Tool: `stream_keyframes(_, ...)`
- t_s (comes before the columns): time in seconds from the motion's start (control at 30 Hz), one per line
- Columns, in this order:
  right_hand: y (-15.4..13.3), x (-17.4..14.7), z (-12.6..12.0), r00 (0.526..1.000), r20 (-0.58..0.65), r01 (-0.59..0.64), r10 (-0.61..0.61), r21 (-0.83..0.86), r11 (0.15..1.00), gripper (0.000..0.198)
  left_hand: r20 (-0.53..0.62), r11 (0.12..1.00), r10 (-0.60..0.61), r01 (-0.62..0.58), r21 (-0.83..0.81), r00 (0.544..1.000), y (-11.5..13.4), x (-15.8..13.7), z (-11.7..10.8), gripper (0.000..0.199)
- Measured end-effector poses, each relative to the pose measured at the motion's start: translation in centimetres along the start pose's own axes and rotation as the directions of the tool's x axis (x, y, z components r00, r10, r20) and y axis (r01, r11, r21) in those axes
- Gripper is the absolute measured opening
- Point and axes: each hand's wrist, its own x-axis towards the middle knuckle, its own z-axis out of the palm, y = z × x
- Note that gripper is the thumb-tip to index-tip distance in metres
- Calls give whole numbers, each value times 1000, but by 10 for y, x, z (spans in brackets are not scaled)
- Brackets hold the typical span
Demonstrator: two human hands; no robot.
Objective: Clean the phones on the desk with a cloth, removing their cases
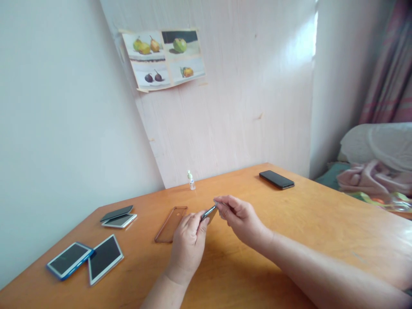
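Both our hands are up over the desk [322, 231], near its middle, working on one slim phone [210, 213]. The phone is held clear of the wood, tilted and nearly edge-on to us, its far end towards the right.

Left hand [190, 235]: thumb and fingers pinching the phone's near end. Right hand [240, 216]: fingertips drawn together with the thumb, pinching the phone's far end; a pale scrap [216, 203] shows there, too small to identify.

Just left of our left hand, flat on the wood: a brownish see-through case [167, 226], partly hidden by that hand. Behind, close to the panel [231, 124], a small clear bottle [192, 184] with a pale green top stands upright. Towards the far right corner a black phone [277, 179] lies face up.

Left side, two pairs. Farther off, a dark device [116, 213] lies slanting over part of a white-edged one [120, 221]. Nearer, a blue-edged device [70, 259] laps its corner onto a white device [106, 259]. A sheet of four fruit pictures [164, 60] is taped above.
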Motion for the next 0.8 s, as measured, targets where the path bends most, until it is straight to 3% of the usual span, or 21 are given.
stream_keyframes(0.1,-14,-8,3,978,93,196,-188,-82,977,20,33,999,33,-32,-39,999,1,-1,1,22)
stream_keyframes(0.17,-21,-10,3,954,177,261,-243,-83,962,20,62,995,55,-50,-81,997,1,-1,1,24)
stream_keyframes(0.23,-22,-8,1,960,179,234,-214,-97,968,19,75,995,60,-54,-88,995,2,-1,1,25)
stream_keyframes(0.37,-6,3,-9,999,37,10,-4,-156,988,19,60,999,33,-32,-22,998,2,-1,1,23)
stream_keyframes(0.43,-2,4,-12,999,10,-28,30,-172,985,21,61,1000,31,-30,-9,998,2,-1,1,22)
stream_keyframes(0.53,-11,-3,-6,994,58,97,-89,-169,981,17,72,998,47,-44,-35,996,3,-1,1,21)
stream_keyframes(0.67,-31,-17,4,931,276,274,-241,-90,957,18,121,987,107,-91,-135,987,4,-2,1,21)
stream_keyframes(0.73,-31,-16,4,940,269,246,-208,-116,962,18,124,988,110,-94,-124,986,4,-2,1,21)
stream_keyframes(0.8,-23,-10,-2,978,175,145,-115,-169,975,17,103,994,94,-88,-62,990,4,-2,1,21)
